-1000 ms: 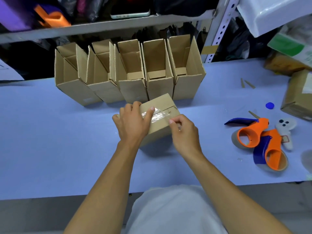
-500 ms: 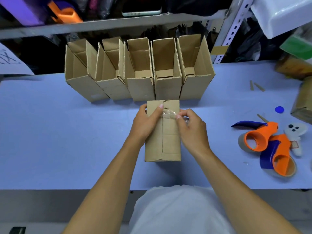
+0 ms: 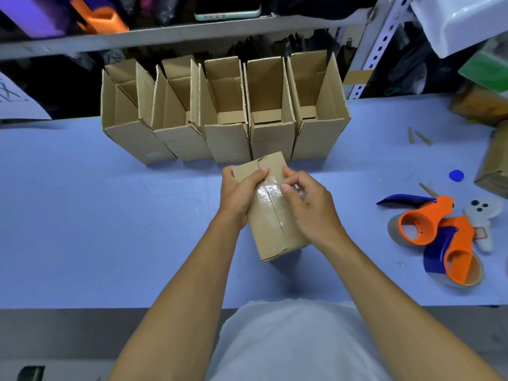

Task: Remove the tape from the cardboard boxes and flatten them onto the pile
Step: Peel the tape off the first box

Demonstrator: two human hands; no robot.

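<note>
A small closed cardboard box (image 3: 275, 229) is held over the blue table, its taped seam facing me. My left hand (image 3: 238, 193) grips the box's left side, thumb on the top face near the seam. My right hand (image 3: 310, 207) pinches clear tape (image 3: 268, 191) that is partly peeled off the far end of the seam and bunched under its fingertips. Further back stands a row of several open cardboard boxes (image 3: 228, 114), flaps up.
Two orange and blue tape dispensers (image 3: 428, 229) lie at the right with a white controller (image 3: 482, 213) and a blue cap (image 3: 456, 176). More brown boxes (image 3: 494, 163) sit at the right edge. A metal shelf (image 3: 192, 31) hangs over the back of the blue table (image 3: 96, 215).
The box was turned from lying crosswise to lengthwise with its seam toward me. My right hand has drawn the tape along the seam toward me, baring the far end.
</note>
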